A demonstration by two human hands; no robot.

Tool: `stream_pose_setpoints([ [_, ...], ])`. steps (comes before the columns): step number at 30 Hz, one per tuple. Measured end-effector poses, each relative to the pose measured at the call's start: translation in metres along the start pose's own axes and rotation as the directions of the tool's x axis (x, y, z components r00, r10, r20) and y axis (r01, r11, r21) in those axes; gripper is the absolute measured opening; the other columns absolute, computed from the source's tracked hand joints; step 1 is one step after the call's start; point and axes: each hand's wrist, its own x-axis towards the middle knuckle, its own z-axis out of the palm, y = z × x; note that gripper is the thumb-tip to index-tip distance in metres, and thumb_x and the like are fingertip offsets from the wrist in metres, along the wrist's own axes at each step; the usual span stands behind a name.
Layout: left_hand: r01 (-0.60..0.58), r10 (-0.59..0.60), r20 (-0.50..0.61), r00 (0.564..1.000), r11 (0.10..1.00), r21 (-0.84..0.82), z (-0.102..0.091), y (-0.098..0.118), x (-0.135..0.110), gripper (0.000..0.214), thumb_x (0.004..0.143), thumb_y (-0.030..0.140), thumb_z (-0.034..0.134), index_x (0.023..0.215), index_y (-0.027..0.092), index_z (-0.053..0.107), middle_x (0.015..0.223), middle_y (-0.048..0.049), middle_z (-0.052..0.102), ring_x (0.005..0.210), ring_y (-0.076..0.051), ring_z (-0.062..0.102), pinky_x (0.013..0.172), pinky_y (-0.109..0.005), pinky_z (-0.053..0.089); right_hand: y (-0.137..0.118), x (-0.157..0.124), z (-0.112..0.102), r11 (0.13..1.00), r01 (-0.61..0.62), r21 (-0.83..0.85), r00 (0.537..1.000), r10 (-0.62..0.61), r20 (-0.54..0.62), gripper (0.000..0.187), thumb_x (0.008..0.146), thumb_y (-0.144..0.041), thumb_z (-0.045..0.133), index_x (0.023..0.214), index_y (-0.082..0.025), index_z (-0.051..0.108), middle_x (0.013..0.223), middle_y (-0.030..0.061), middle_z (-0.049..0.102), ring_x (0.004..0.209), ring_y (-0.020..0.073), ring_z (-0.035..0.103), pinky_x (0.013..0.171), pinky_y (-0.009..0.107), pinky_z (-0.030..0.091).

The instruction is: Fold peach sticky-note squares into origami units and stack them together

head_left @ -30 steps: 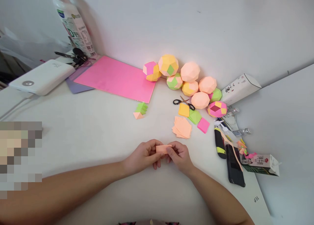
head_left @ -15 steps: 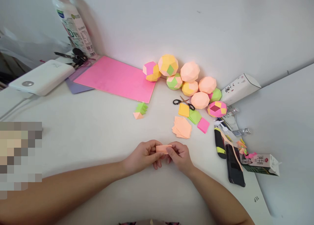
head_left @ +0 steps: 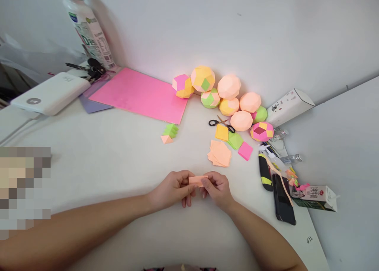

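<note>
Peach paper [head_left: 195, 180] shifted slightly above the white table [head_left: 124, 156] beside pale wall [head_left: 266, 34].

Papercraft desk [head_left: 97, 152] against a white wall [head_left: 266, 34], scissors [head_left: 224, 123], paper balls [head_left: 229, 86]

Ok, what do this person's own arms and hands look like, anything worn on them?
The left hand and right hand are ungloved, with no rings visible. Both forearms are bare as far as they show: no sleeves, watch or bracelet.
</note>
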Motion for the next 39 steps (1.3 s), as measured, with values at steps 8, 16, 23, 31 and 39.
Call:
stream_pose_setpoints([
  [8, 0.008, -0.007, 0.013, 1.0, 1.0, -0.004, 0.0009, 0.004, 0.0005, 0.028, 0.08, 0.043, 0.057, 0.081, 0.015, 0.056, 0.061, 0.0003, 0.061, 0.048, -0.012, 0.06, 0.045, -0.023, 0.049, 0.0, -0.0009, 0.0002, 1.0, -0.008, -0.001, 1.0, 0.008, -0.009, 0.025, 0.083, -0.039, 0.056, 0.074, -0.016, 0.058, 0.052, -0.0013, 0.056, 0.041, 0.0093, 0.051, 0.041, 0.022, 0.044],
  [16, 0.011, -0.015, 0.053, 0.999, 0.997, 0.077, -0.0007, 0.0001, -0.0002, 0.032, 0.081, 0.046, 0.053, 0.071, 0.016, 0.056, 0.057, 0.0007, 0.061, 0.042, -0.011, 0.058, 0.04, -0.02, 0.044, -0.0027, -0.0012, -0.0009, 1.0, 0.014, -0.006, 1.0, -0.014, -0.004, 0.026, 0.083, -0.04, 0.057, 0.072, -0.016, 0.058, 0.051, -0.0009, 0.057, 0.04, 0.0093, 0.051, 0.039, 0.022, 0.044],
  [23, 0.008, -0.016, 0.072, 0.997, 0.995, 0.104, 0.0007, 0.0061, -0.0022, 0.019, 0.081, 0.032, 0.053, 0.072, 0.016, 0.058, 0.057, 0.0018, 0.06, 0.042, -0.01, 0.056, 0.04, -0.019, 0.041, -0.0049, -0.002, -0.0006, 0.998, 0.062, -0.01, 0.998, -0.062, 0.016, 0.022, 0.083, -0.035, 0.057, 0.072, -0.016, 0.059, 0.05, -0.0016, 0.056, 0.039, 0.0091, 0.05, 0.039, 0.021, 0.043],
  [31, -0.008, 0.0, 0.067, 0.998, 0.992, 0.126, 0.0016, 0.0079, -0.0052, 0.01, 0.078, 0.022, 0.052, 0.072, 0.015, 0.056, 0.055, 0.0032, 0.057, 0.041, -0.008, 0.054, 0.04, -0.018, 0.039, -0.0043, -0.0016, -0.0005, 0.998, 0.054, 0.02, 0.997, -0.055, 0.059, 0.021, 0.083, -0.034, 0.056, 0.071, -0.016, 0.057, 0.052, -0.0011, 0.057, 0.042, 0.0098, 0.051, 0.042, 0.022, 0.043],
  [39, -0.001, -0.004, 0.051, 0.999, 0.995, 0.098, 0.0011, 0.0037, -0.0032, 0.013, 0.08, 0.025, 0.052, 0.071, 0.016, 0.05, 0.055, 0.0031, 0.056, 0.041, -0.01, 0.055, 0.04, -0.02, 0.039, 0.0004, -0.0015, -0.0034, 0.997, 0.052, -0.055, 0.978, -0.04, 0.204, 0.02, 0.081, -0.03, 0.057, 0.089, -0.012, 0.062, 0.073, 0.006, 0.064, 0.06, 0.013, 0.056, 0.051, 0.024, 0.044],
])
